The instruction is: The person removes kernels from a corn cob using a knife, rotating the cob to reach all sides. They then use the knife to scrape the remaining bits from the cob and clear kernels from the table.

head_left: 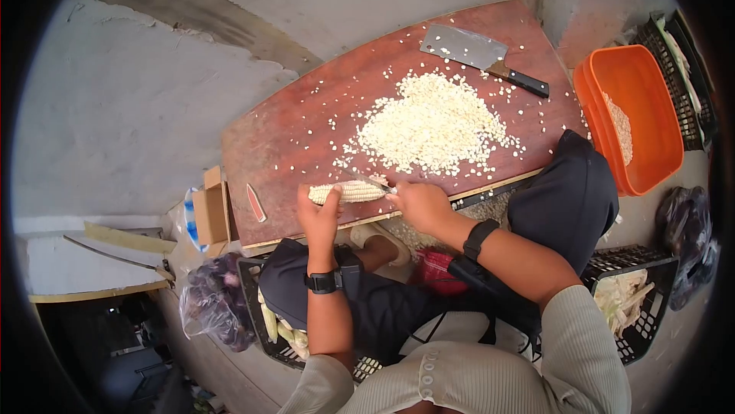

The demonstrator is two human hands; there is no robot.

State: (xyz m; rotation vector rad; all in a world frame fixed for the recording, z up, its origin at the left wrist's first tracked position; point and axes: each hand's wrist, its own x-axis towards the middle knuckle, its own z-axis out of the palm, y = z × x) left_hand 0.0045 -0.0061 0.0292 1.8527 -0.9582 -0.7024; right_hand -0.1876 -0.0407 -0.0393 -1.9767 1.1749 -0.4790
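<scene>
At the near edge of the reddish-brown table [291,138], my left hand [318,215] is closed around one end of a pale corn cob [354,192], which lies roughly level. My right hand [423,206] is closed on a small knife [366,178]; its blade lies along the upper side of the cob, touching it or nearly so, and the handle is mostly hidden in my fingers. Just beyond the cob spreads a large heap of loose white corn kernels [432,123], with stray kernels scattered around it.
A cleaver [467,48] lies at the table's far side. To the right stands an orange tub [643,146] holding some kernels. Black crates hold cobs [287,334] at lower left and husks [622,299] at lower right. A red pointed piece [255,202] lies at the table's left, beside a cardboard box [210,211].
</scene>
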